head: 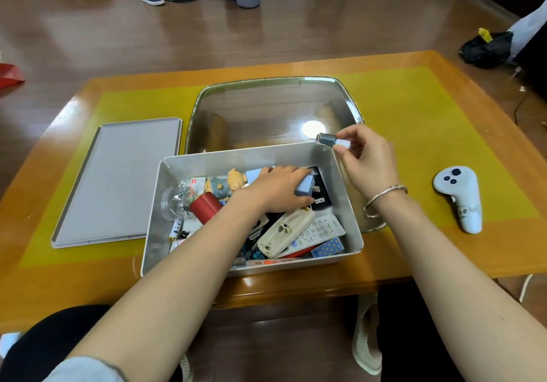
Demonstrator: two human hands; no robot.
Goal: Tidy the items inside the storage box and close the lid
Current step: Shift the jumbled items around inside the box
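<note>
An open grey storage box stands at the table's front edge, full of loose items. Its flat grey lid lies on the table to the left. Inside the box my left hand grips a pale blue plug adapter over a black device. My right hand hovers above the box's far right corner and pinches a small grey and white bottle. In the box lie two white remote controls, a red tin, a bear figure, a clear jar and a blue dotted card box.
A large shiny metal tray sits right behind the box. A white game controller lies on the yellow table mat to the right. The wooden table edge runs just in front of the box, with my knees below it.
</note>
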